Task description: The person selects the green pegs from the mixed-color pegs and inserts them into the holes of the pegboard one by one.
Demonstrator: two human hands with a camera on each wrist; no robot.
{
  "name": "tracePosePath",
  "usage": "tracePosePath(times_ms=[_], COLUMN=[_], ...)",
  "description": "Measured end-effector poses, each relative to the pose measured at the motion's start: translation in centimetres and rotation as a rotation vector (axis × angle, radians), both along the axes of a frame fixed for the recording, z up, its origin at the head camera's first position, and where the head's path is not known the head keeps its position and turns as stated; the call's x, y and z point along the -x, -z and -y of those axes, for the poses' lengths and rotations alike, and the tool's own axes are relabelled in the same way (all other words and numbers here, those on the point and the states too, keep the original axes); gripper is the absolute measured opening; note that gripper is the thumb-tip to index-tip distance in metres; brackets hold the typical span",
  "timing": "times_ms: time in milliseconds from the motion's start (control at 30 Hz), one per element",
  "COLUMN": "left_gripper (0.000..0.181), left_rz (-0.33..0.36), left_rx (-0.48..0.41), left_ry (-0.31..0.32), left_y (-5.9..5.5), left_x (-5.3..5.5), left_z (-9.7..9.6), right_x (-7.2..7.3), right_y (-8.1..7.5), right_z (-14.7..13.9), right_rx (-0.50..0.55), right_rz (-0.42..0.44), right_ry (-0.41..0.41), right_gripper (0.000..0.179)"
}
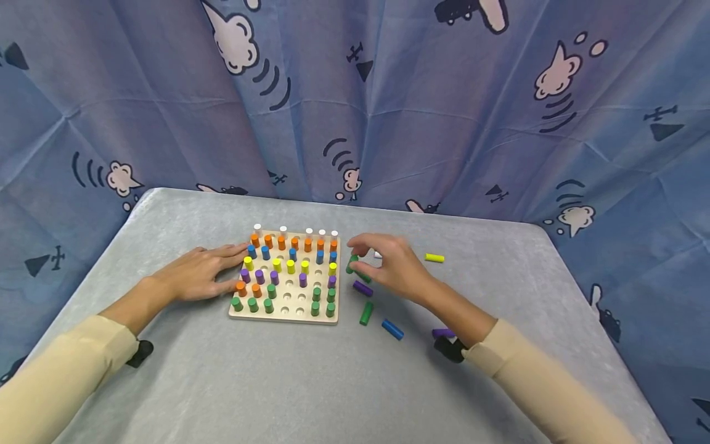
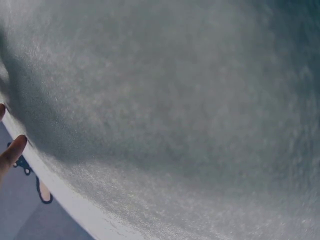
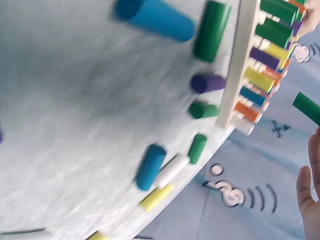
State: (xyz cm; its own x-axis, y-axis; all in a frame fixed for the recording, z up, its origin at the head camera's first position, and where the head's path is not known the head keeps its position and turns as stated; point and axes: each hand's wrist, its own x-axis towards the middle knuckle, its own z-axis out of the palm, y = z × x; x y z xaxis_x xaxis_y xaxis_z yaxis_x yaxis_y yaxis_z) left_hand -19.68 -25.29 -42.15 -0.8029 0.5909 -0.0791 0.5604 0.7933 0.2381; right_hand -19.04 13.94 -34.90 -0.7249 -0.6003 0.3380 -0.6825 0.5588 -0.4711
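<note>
Just beside the right edge of the pale, wooden-looking pegboard (image 1: 293, 304), in the head view, a smooth green cylindrical peg (image 1: 352, 264) sits in the right hand (image 1: 395, 265), whose grip pinches it between thumb and fingers. The left hand (image 1: 199, 275) touches the board's left edge, grip spread, fingers fairly straight. The peg should be light, stiff and slightly slippery, best held by its curved side near one end.

In the left wrist view, fingertips (image 2: 14, 150) border the grey, finely mottled desk (image 2: 150, 100); that view alone cannot show the grip.

In the right wrist view, the held peg's flat end projects past the fingers, while a glossy blue cylinder (image 3: 155, 19) lies loose.
</note>
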Motion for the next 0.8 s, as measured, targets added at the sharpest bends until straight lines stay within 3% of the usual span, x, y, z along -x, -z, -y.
tracePosePath(times_ms=[567,800], left_gripper=[0.07,0.07], left_rz=[-0.002,-0.007], left_rx=[0.002,0.003], left_ry=[0.004,0.008], left_y=[-0.3,-0.3], left_x=[-0.2,-0.2], left_z=[-0.1,0.0], right_x=[-0.9,-1.0], right_y=[-0.1,0.7], right_z=[4.1,5.2], right_rx=[-0.01,-0.038], right_rz=[-0.008,0.066], right_ry=[-0.089,-0.092], right_gripper=[0.032,0.034])
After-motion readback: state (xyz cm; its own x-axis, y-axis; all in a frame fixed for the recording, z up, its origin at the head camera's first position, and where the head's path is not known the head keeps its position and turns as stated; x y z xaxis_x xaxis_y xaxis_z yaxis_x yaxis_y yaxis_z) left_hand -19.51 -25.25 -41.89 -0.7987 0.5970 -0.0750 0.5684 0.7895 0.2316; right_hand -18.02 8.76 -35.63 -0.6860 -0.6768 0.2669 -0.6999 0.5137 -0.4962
